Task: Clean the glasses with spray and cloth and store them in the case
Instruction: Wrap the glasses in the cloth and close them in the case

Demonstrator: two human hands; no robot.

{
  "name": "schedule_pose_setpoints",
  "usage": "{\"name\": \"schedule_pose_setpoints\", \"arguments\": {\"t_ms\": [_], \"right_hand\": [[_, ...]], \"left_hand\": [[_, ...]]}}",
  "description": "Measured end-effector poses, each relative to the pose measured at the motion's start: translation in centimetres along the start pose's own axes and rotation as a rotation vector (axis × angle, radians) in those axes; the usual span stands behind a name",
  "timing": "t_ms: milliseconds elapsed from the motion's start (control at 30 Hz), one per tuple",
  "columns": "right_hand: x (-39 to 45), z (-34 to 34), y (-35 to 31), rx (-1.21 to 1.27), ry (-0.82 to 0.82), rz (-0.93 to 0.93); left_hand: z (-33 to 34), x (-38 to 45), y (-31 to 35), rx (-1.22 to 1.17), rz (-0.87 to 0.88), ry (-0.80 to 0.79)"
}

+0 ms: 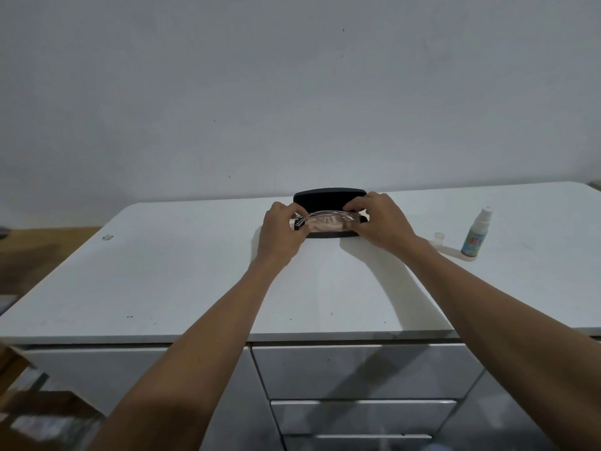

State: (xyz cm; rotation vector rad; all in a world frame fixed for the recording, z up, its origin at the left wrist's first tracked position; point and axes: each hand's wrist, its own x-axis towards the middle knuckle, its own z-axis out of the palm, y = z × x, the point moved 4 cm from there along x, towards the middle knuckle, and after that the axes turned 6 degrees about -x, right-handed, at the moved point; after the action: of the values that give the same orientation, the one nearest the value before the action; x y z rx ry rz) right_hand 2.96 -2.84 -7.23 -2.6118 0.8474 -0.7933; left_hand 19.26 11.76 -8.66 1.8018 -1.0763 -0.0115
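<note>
Over the open black case (328,197), at the far middle of the white table (195,271), I hold the clear glasses (325,216) folded, apparently over a pinkish cloth already inside. My left hand (281,232) and right hand (382,222) each pinch one end. Judging by the uncapped spray bottle (476,232) at the right, cleaning looks done; seating the glasses and closing the lid remain.

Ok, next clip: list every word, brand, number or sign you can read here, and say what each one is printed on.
"E": a large red letter on the label of the spray bottle; the rest of that label is too blurred to read.
The glasses case, the loose cap and the cabinet top show no readable text.
</note>
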Motion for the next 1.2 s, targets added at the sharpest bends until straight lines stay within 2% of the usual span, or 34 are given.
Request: {"name": "schedule_pose_setpoints", "arguments": {"t_ms": [233, 500, 700, 800, 900, 1200], "right_hand": [[-2.3, 0.0, 0.6, -0.096, -0.047, -0.016], [-2.3, -0.5, 0.1, -0.243, -0.037, 0.003], [-2.5, -0.6, 0.2, -0.194, 0.000, 0.024], [-2.5, -0.8, -0.1, -0.183, 0.030, 0.010], [-2.5, -0.6, -0.7, -0.225, 0.004, -0.006], [-2.6, -0.8, -1.1, -0.296, -0.022, 0.060]], "left_hand": [[-0.2, -0.9, 0.0, 0.123, 0.048, -0.110], [-0.4, -0.8, -0.1, 0.259, 0.062, -0.110], [-0.6, -1.2, 0.3, 0.276, 0.105, -0.058], [-0.6, -1.3, 0.5, 0.263, 0.124, -0.095], [-0.5, -1.2, 0.5, 0.250, 0.103, -0.129], [-0.8, -1.3, 0.5, 0.335, 0.094, -0.096]]}}
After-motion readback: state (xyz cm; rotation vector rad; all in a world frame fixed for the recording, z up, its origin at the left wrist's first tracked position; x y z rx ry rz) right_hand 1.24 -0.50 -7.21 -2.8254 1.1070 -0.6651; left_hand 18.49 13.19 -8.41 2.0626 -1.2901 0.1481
